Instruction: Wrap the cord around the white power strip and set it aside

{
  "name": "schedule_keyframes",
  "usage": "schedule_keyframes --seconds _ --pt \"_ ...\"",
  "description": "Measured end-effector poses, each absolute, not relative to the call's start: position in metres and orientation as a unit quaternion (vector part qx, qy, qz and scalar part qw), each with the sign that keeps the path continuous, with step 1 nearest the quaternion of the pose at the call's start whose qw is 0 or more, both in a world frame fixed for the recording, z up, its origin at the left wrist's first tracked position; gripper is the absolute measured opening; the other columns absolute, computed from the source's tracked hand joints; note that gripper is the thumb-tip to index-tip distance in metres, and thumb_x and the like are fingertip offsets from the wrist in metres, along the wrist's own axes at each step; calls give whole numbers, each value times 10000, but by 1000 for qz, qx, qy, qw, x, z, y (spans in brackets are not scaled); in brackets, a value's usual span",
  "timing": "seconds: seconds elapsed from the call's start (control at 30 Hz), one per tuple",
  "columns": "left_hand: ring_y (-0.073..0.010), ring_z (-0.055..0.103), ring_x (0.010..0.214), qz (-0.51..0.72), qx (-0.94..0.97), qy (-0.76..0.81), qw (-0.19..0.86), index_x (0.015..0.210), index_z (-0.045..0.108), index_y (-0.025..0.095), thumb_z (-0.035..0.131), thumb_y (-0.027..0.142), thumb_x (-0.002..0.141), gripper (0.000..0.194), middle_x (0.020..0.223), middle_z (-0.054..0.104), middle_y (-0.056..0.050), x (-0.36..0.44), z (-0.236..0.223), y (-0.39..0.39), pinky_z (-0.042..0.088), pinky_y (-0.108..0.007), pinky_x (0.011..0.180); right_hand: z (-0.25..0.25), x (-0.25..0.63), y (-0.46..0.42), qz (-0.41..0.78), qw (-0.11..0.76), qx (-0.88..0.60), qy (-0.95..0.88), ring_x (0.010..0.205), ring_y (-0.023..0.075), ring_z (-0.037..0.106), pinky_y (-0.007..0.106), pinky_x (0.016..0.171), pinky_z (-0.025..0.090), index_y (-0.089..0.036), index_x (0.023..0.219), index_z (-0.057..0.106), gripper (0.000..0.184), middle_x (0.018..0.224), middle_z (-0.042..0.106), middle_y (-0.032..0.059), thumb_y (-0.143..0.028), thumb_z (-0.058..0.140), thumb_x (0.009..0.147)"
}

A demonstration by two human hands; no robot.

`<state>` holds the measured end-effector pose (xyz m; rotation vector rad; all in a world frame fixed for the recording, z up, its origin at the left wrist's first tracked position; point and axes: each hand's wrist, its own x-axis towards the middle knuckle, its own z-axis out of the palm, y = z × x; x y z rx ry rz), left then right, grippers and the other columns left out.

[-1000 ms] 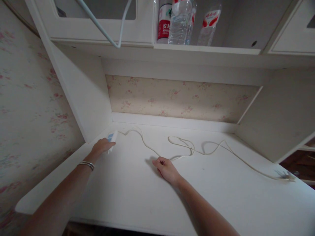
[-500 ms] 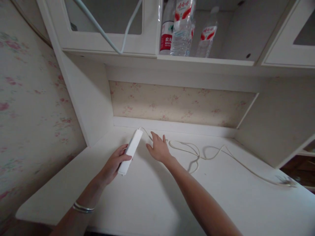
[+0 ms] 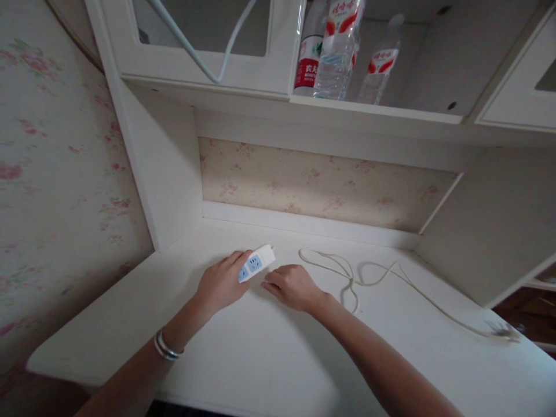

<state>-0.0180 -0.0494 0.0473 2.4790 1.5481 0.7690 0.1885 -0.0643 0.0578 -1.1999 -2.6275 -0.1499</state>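
A white power strip (image 3: 257,263) with blue sockets lies on the white desk (image 3: 269,359), its far end pointing to the back right. My left hand (image 3: 222,283) is wrapped over its near end and holds it. My right hand (image 3: 292,286) rests just right of the strip, fingers curled down on the desk; the cord seems to pass under it, but I cannot see whether it grips it. The cream cord (image 3: 347,272) loops across the desk to a plug (image 3: 501,331) near the right edge.
A shelf above holds three water bottles (image 3: 336,49). A pale cable (image 3: 195,43) hangs in front of the upper cabinet door. Floral wallpaper covers the left wall and the desk's back panel. A white side panel (image 3: 490,226) closes the desk on the right.
My left hand turned the power strip so its blue sockets face up and drew it nearer. My right hand pulled back from the back of the desk and curled beside the strip.
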Motion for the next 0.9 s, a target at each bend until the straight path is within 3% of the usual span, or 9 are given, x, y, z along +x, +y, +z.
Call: schedule_keyframes --seconds 0.2,0.4,0.7,0.9 --pt "-249 547 1033 145 899 411 40 1207 485 270 538 168 634 585 1148 592 -51 -21 48 -64 379 -357 896 83 203 -63 -12 204 -358 -911 773 183 555 276 731 330 -221 884 657 371 775 639 65 -549 494 827" --pt "-256 547 982 131 928 348 26 1193 490 242 534 185 609 588 1077 594 -61 -20 66 -93 378 -379 899 84 213 -49 77 276 -417 -863 601 131 511 220 571 303 -211 758 629 398 643 594 5 -593 661 653" --pt "-249 507 1063 167 931 324 32 1287 376 264 514 171 618 690 1217 530 -54 -21 69 -110 378 -384 941 67 215 -51 213 362 -445 -791 512 91 392 201 492 271 -169 629 569 346 506 449 -47 -497 654 691" --pt "-255 518 1027 187 928 322 3 1405 190 294 539 192 644 843 1196 530 -67 -18 65 -112 407 -402 905 62 210 -56 258 418 -444 -749 486 79 311 205 459 242 -171 608 536 289 499 379 -56 -421 607 734"
